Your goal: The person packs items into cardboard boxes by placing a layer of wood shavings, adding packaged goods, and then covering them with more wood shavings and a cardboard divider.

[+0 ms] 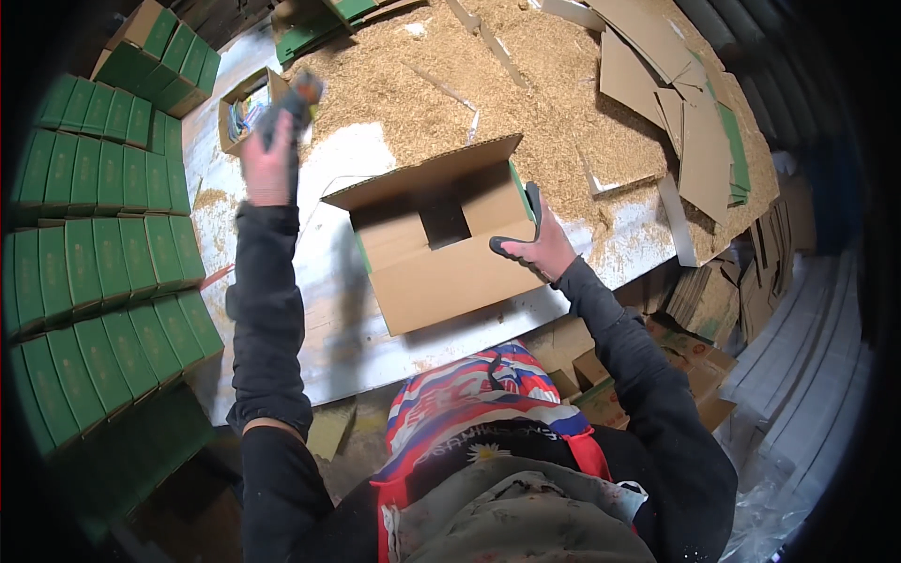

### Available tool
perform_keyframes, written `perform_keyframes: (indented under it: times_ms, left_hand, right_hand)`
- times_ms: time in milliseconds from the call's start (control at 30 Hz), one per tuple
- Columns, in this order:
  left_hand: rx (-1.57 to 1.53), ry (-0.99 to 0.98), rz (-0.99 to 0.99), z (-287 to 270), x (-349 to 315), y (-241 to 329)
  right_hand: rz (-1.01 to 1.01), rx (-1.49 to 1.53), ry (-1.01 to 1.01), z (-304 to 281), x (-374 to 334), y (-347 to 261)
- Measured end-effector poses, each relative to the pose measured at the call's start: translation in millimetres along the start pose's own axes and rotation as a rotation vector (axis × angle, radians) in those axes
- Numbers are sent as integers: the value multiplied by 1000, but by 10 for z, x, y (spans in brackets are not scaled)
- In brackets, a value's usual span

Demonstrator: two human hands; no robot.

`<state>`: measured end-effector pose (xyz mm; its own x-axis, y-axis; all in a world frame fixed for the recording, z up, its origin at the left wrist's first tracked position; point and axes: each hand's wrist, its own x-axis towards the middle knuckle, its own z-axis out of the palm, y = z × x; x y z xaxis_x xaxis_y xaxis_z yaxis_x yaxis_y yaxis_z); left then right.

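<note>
Raised at upper left, just beside a small open brown cardboard box (228, 129) of thin colourful items (250, 109): left hand (272, 155), gloved in pink and dark grey, blurred; near its fingertips, a small orange-brown blur (310, 86); impossible to tell whether gripped, or whether fingers spread or pressed together; at the near right corner of a large open brown carton with green outer sides (455, 281): right hand (540, 246), gloved alike, thumb over the front panel, fingers along the right side, pinching the corner between; the large carton placed mid-view on a white table (324, 258), near its front edge, far flap tilted up and back; beyond, loose tan shavings (385, 84); at right, flat brown cardboard sheets (699, 141), overlapping; at left, stacked rows of green boxes (94, 258).
</note>
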<state>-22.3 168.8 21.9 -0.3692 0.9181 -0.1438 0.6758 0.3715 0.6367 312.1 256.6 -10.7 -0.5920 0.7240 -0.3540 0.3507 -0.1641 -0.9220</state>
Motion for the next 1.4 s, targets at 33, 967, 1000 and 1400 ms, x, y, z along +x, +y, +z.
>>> perform_keyframes:
  times_ms: [33, 967, 1000, 1400]
  left_hand:
    - [154, -52, -148, 79, -70, -253]
    - [-282, 361, -234, 1166, -700, -37]
    - [-246, 360, -283, 1168, -699, -25]
    - [-136, 361, -294, 1152, -726, -16]
  right_hand:
    - [-194, -213, 119, 8, 17, 152]
    - [727, -282, 1219, -1908, 1143, 1285]
    - [736, -216, 1251, -1868, 1166, 1080]
    - [-90, 481, 711, -2044, -256, 469]
